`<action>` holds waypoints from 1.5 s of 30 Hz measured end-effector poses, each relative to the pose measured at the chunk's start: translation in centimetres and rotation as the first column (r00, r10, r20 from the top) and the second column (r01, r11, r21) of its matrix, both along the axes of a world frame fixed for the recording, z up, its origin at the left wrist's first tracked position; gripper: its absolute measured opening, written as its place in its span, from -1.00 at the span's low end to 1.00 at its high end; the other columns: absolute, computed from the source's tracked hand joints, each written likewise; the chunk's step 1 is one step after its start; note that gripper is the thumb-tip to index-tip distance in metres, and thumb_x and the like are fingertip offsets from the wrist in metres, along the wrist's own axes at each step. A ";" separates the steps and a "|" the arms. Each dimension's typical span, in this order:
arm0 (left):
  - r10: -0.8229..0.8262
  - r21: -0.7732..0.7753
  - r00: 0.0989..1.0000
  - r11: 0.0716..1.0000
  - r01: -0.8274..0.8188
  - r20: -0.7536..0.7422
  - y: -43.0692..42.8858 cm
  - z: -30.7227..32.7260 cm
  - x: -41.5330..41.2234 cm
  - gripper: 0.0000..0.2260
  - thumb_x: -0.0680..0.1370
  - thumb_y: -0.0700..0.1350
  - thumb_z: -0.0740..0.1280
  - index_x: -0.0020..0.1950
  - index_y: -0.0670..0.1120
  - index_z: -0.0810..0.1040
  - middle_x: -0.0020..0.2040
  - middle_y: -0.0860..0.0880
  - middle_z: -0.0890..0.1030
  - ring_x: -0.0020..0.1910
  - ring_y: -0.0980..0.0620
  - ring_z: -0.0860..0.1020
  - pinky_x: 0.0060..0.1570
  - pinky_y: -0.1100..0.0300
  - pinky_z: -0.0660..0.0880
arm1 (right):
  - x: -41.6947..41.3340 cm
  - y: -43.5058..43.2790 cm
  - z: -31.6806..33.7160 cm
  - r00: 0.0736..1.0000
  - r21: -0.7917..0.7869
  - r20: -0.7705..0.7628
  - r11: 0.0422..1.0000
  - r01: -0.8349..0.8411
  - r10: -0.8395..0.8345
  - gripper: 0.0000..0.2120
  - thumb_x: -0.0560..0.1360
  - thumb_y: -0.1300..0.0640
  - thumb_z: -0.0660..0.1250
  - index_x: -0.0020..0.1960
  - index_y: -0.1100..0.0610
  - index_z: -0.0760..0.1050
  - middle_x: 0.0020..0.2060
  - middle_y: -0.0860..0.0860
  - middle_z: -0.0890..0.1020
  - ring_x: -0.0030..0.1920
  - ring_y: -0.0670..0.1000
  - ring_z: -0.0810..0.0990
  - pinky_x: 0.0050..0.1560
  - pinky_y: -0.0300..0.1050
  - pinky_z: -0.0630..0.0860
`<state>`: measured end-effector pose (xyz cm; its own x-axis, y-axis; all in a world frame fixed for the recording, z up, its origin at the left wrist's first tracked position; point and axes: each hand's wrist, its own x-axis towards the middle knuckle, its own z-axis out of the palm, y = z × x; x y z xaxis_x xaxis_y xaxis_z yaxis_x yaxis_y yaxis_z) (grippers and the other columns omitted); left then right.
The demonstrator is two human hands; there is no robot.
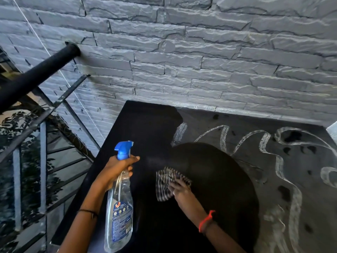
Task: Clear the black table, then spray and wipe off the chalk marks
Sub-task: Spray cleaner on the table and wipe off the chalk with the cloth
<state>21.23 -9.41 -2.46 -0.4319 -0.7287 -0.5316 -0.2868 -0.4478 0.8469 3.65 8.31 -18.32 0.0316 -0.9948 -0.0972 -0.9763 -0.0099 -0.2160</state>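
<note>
The black table (145, 125) stands against a grey stone wall. Its left part is dark and wiped; white chalk marks (264, 141) with dark wet spots cover the right part. My left hand (118, 166) grips the neck of a clear spray bottle (119, 207) with a blue trigger head, held upright over the table's left side, nozzle pointing right. My right hand (179, 189) presses a checked cloth (167, 181) flat on the dark surface near the table's middle.
A grey stone-brick wall (182, 61) runs right behind the table. A black metal railing (36, 73) with slanted bars drops away at the left, with foliage beyond it. A pale object (332, 131) shows at the far right edge.
</note>
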 end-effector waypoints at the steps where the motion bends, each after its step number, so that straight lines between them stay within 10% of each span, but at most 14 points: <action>1: 0.004 0.002 1.000 1.000 -0.004 -0.008 -0.3 0.0 -0.3 -0.85 0.46 -0.18 0.46 -0.12 -0.14 0.50 -0.48 -0.04 0.40 -0.56 0.07 0.38 -0.53 0.25 0.40 | 0.0 1.9 -0.2 1.000 -0.014 0.000 1.000 -0.008 0.008 -0.54 0.33 0.19 0.05 0.06 0.08 0.63 0.09 -0.10 0.64 0.22 -0.05 0.52 0.44 -0.21 -0.03; 9: -0.036 0.018 0.998 0.999 0.037 -0.042 -1.4 0.2 -1.6 -0.85 0.46 -0.16 0.46 -0.10 -0.15 0.51 -0.48 -0.04 0.42 -0.55 0.08 0.41 -0.51 0.24 0.41 | -9.8 11.0 -0.1 0.950 -0.161 0.084 0.936 0.312 -0.302 -0.66 0.41 0.20 0.17 0.10 0.19 0.59 0.06 0.04 0.64 0.24 -0.02 0.38 0.39 -0.44 0.01; 14: -0.050 0.017 0.998 0.999 0.051 -0.036 -1.7 0.2 -1.5 -0.84 0.46 -0.16 0.46 -0.09 -0.16 0.50 -0.47 -0.03 0.42 -0.54 0.08 0.40 -0.50 0.25 0.42 | -16.8 4.8 1.1 0.837 -0.115 0.092 0.830 0.546 -0.539 -0.67 0.33 0.40 0.31 0.08 0.28 0.60 0.04 0.21 0.65 0.12 0.30 0.56 0.30 -0.25 0.11; 20: -0.041 -0.010 0.999 0.999 0.041 -0.005 -2.3 0.4 -1.1 -0.84 0.47 -0.17 0.45 -0.08 -0.19 0.50 -0.48 -0.04 0.40 -0.56 0.08 0.37 -0.53 0.26 0.39 | -13.7 -7.0 4.4 0.909 -0.182 0.040 0.891 0.416 -0.416 -0.60 0.28 0.37 0.18 0.06 0.31 0.60 0.02 0.22 0.65 0.09 0.21 0.60 0.29 -0.01 0.37; 24: -0.010 -0.020 1.000 1.000 0.010 0.004 -3.1 0.3 -1.8 -0.84 0.46 -0.16 0.46 -0.07 -0.18 0.52 -0.49 -0.03 0.41 -0.55 0.08 0.39 -0.51 0.24 0.39 | -10.3 -9.9 2.0 0.925 -0.033 0.080 0.927 0.374 -0.371 -0.46 0.42 0.17 -0.09 0.21 0.25 0.52 0.20 0.15 0.57 0.28 0.12 0.45 0.33 -0.47 0.07; 28: -0.003 -0.017 1.000 1.000 0.003 -0.016 -3.5 0.3 -3.6 -0.86 0.47 -0.18 0.45 -0.10 -0.17 0.51 -0.48 -0.03 0.40 -0.54 0.09 0.38 -0.51 0.26 0.41 | -7.7 -6.8 1.7 0.996 -0.038 0.033 0.995 0.089 -0.088 -0.79 0.22 0.20 0.41 -0.15 0.12 0.69 -0.10 -0.08 0.69 0.10 -0.13 0.55 0.34 -0.23 0.25; 31: -0.026 -0.001 0.998 1.000 0.026 -0.048 -3.5 0.4 -5.6 -0.86 0.47 -0.19 0.45 -0.12 -0.16 0.50 -0.48 -0.03 0.41 -0.54 0.10 0.39 -0.52 0.27 0.42 | -7.8 -2.5 1.8 0.999 0.022 -0.023 0.999 0.046 -0.046 -0.68 0.10 0.17 0.52 -0.14 0.06 0.70 -0.07 -0.15 0.68 0.09 -0.16 0.58 0.32 -0.18 0.31; 37: -0.100 0.011 0.991 0.995 0.102 -0.084 -3.1 0.9 -9.9 -0.86 0.47 -0.17 0.45 -0.16 -0.15 0.50 -0.45 -0.04 0.42 -0.51 0.08 0.41 -0.48 0.25 0.43 | -12.0 4.4 1.0 0.986 0.223 -0.042 0.960 0.168 -0.163 -0.60 0.33 0.11 0.12 0.01 0.03 0.66 0.04 -0.14 0.66 0.19 -0.08 0.53 0.45 -0.34 -0.05; 45: -0.186 -0.032 0.978 0.983 0.183 -0.093 -2.9 1.1 -13.2 -0.85 0.47 -0.14 0.45 -0.16 -0.14 0.49 -0.43 -0.05 0.43 -0.49 0.08 0.43 -0.42 0.23 0.46 | -14.4 4.1 4.7 0.919 0.074 0.040 0.919 0.388 -0.391 -0.60 0.08 0.16 0.48 -0.09 -0.06 0.68 -0.01 -0.18 0.66 0.09 -0.18 0.55 0.26 -0.39 0.23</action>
<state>8.04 -12.34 -1.38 -0.6080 -0.6435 -0.4650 -0.2798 -0.3744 0.8840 -10.75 12.37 -13.59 -0.3502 -0.9213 -0.1690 -0.8873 0.3841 -0.2554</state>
